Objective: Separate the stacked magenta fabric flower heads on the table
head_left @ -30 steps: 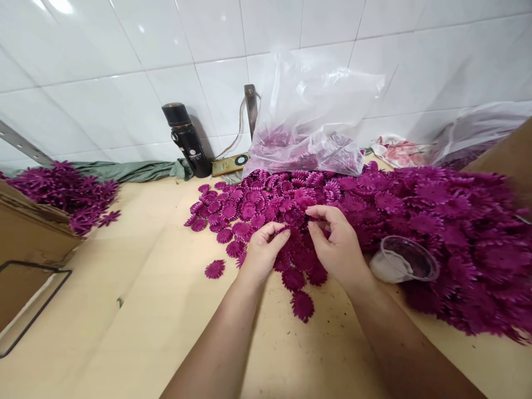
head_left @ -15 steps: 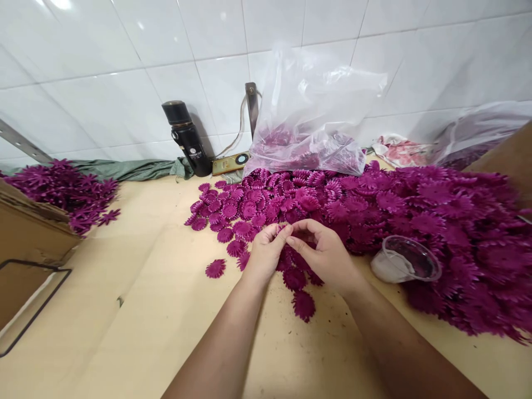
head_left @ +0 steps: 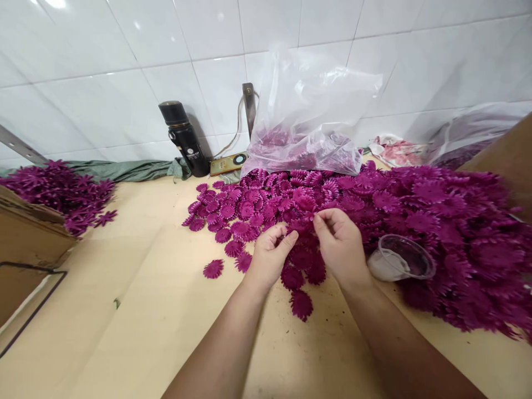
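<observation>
Over the near side of a heap of purple artificial flower pieces [head_left: 246, 209], both of my hands are raised a small gap apart. The thumb and fingers of my left hand [head_left: 271, 256] are drawn together in a pinch. A small purple bit shows at the fingertips of my right hand [head_left: 341, 248], which is also pinched; it blends into the flowers behind. What either pinch holds is too small to make out. Just below the hands lies a loose flower piece [head_left: 301, 305], and another single piece [head_left: 213, 269] rests to the left.
Right of my right hand, a clear plastic cup [head_left: 390, 265] with whitish contents leans against the heap. Behind stand a plastic bag [head_left: 307, 149] of flowers and a black flask [head_left: 189, 144]. At left are a cardboard box [head_left: 33, 233] and more purple pieces [head_left: 62, 191].
My hands, together at the fingertips before, have moved apart. The right one has shifted right and slightly up. The whole view has slid a little.
</observation>
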Tool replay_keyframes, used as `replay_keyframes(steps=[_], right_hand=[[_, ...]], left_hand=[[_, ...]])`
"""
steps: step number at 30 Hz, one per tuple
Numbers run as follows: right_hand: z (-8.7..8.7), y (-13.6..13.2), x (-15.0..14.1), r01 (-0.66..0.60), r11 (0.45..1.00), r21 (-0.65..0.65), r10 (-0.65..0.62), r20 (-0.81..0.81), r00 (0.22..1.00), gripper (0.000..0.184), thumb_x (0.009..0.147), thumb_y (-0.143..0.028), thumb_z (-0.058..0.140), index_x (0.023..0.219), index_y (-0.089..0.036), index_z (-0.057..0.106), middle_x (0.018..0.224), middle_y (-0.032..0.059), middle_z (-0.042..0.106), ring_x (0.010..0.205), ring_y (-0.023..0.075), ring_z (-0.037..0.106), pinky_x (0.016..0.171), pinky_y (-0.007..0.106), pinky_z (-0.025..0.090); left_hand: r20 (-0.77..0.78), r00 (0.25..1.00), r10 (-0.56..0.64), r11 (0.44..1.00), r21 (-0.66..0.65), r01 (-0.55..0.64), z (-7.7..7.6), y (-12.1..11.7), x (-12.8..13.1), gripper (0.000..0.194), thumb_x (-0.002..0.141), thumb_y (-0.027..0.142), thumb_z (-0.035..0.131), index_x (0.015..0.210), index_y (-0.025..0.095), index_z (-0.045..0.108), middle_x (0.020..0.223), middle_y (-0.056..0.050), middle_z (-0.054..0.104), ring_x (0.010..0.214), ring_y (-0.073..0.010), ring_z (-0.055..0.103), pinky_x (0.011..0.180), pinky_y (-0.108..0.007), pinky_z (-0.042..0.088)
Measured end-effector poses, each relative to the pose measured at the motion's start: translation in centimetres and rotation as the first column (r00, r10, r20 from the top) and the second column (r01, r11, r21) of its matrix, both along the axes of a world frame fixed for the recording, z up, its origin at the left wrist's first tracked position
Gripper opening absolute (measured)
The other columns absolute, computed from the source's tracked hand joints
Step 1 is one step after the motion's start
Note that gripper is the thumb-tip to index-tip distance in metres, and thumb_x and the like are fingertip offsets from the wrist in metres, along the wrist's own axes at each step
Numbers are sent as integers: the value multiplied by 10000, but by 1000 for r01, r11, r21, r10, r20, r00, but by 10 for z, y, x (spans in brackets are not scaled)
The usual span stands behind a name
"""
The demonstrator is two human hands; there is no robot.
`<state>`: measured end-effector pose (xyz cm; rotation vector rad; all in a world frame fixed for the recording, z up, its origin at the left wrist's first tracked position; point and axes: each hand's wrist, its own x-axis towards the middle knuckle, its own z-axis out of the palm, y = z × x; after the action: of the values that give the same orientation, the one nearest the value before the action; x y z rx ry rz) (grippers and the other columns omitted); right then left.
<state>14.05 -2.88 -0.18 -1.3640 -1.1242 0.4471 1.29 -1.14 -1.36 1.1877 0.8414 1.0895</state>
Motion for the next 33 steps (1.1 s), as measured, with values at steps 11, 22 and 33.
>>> replay_keyframes(steps=[11, 22, 33], right_hand=[[-5, 2, 1, -80, 996, 36, 75, 125, 989, 135, 747, -208, 525, 877, -196, 557, 898, 73, 622, 823, 191, 596, 767, 368, 494], [0, -7, -14, -204, 979, 25, 183, 338, 923, 151, 785, -260, 559, 919, -192, 571, 943, 97, 626, 887, 228, 577, 796, 399, 473], [1, -6, -12, -374, 919, -126, 385, 77, 920, 79, 761, -249, 535, 789, -192, 582, 749, 34, 641, 681, 164, 586, 660, 307, 482]], left_hand=[[130, 984, 125, 977, -191, -99, 2, 7, -5, 218, 573, 287, 733, 727, 163, 641, 657, 21, 634, 605, -103, 540, 645, -238, 430], [-27, 992, 120, 990, -67, -122, -1, 9, -4, 404, 587, 406, 728, 520, 168, 408, 485, 82, 347, 476, -49, 275, 469, -198, 215], [-36, 999, 18, 998, -61, -21, -2, 7, -3, 485, 601, 556, 676, 535, 172, 387, 511, 77, 315, 498, -57, 252, 483, -201, 227]])
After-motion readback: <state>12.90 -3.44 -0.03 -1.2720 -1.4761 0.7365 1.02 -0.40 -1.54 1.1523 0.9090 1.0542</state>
